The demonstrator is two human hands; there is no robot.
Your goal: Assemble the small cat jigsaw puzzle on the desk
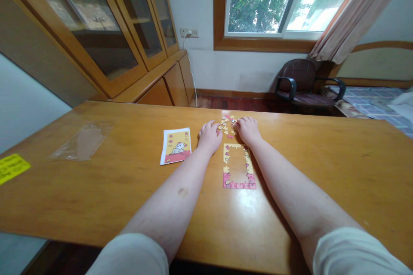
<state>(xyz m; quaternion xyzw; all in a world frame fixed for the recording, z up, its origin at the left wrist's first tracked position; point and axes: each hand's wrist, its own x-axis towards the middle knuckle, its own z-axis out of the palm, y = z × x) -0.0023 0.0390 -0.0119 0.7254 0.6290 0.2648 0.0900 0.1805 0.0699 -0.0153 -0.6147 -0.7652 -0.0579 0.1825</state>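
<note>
Loose jigsaw puzzle pieces (226, 130), yellow and pink, lie in a small pile near the table's far edge. My left hand (210, 136) rests at the left side of this pile, fingers a little apart and bent, their tips by the pieces. On the pile's right side, my right hand (249, 130) reaches the pieces with bent fingers; its fingertips are partly hidden. Closer to me lies a joined rectangular puzzle frame (239, 185), yellow above and pink below, with bare table inside it. A picture sheet (177, 147) showing a white animal lies left of my left forearm.
A clear plastic bag (85, 141) lies on the left of the wooden table (129, 193). At the left edge is a yellow label (13, 168). Beyond the table stand a glass-doored cabinet (142, 66) and a dark armchair (298, 79).
</note>
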